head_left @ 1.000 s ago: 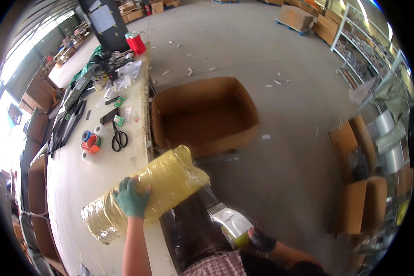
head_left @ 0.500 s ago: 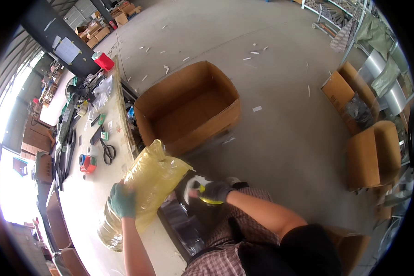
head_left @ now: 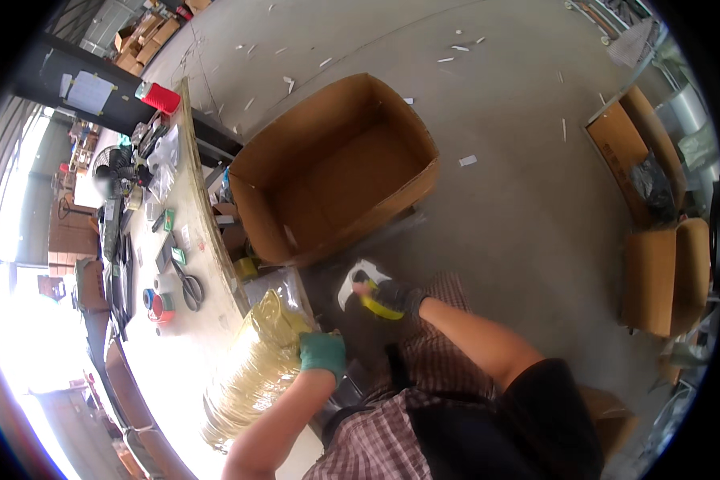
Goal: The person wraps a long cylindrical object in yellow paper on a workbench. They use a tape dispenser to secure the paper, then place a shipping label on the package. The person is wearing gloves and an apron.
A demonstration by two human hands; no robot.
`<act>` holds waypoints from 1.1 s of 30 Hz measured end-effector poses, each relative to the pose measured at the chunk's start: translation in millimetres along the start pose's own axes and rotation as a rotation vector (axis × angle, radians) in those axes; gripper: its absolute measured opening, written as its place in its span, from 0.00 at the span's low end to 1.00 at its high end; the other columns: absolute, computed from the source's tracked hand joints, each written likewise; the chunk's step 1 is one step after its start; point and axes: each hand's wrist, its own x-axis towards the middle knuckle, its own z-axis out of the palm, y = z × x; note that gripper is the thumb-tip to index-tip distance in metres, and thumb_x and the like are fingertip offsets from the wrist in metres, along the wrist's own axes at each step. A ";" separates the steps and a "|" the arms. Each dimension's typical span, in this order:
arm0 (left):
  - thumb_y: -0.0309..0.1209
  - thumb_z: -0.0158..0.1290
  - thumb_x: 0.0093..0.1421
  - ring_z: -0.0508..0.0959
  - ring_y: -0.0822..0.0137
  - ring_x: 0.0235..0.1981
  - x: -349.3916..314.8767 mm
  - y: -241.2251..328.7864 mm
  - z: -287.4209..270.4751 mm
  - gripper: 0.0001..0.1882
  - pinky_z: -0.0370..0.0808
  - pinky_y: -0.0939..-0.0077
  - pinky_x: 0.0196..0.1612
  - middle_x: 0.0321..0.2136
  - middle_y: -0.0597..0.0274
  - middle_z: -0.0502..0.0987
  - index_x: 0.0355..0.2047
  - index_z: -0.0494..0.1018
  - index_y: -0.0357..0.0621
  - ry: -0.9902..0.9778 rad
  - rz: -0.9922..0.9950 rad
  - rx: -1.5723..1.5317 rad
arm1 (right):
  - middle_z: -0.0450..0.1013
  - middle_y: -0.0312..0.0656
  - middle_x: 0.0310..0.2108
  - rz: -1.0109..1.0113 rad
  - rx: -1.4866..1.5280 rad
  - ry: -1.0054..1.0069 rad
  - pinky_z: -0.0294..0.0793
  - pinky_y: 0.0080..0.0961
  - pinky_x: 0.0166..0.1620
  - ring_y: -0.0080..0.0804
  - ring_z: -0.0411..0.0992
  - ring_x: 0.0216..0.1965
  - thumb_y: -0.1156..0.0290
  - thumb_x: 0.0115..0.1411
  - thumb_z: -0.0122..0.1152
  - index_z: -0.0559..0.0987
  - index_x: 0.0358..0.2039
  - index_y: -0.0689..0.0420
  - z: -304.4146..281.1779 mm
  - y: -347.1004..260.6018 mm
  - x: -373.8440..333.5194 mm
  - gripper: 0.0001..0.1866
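The yellow wrapped bundle (head_left: 252, 364) lies at the table's (head_left: 220, 300) edge, toward seven to eight o'clock, its lower end washed by glare; securing the wrap seems in hand, and the next move probably calls for steadying it. The left hand (head_left: 322, 354) touches it at two o'clock, fingers too hidden to judge its grip, while the right hand (head_left: 394, 297) grasps a blurred, partly covered white-and-yellow tool (head_left: 355, 282).
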 end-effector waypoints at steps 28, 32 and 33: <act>0.36 0.58 0.56 0.75 0.52 0.49 -94.0 -86.8 84.8 0.26 0.69 0.59 0.56 0.47 0.49 0.76 0.53 0.70 0.36 0.663 0.187 -1.185 | 0.70 0.51 0.50 -0.390 -0.198 -0.946 0.65 0.35 0.55 0.43 0.67 0.52 0.58 0.53 0.65 0.66 0.57 0.63 54.4 -141.1 -1.0 0.35; 0.53 0.48 0.64 0.72 0.59 0.54 -132.4 -79.4 93.6 0.34 0.67 0.60 0.60 0.54 0.54 0.71 0.59 0.63 0.37 0.294 -0.084 -3.086 | 0.69 0.52 0.52 -0.372 -0.076 -1.228 0.61 0.37 0.59 0.46 0.63 0.56 0.52 0.52 0.65 0.66 0.58 0.63 61.3 -150.1 -33.7 0.39; 0.56 0.47 0.63 0.74 0.61 0.52 -144.1 -78.7 86.5 0.35 0.68 0.62 0.59 0.51 0.52 0.74 0.57 0.67 0.37 0.348 -0.076 -3.161 | 0.68 0.53 0.53 -0.385 -0.073 -1.269 0.59 0.37 0.60 0.46 0.62 0.57 0.51 0.52 0.65 0.66 0.58 0.63 64.7 -153.1 -41.3 0.40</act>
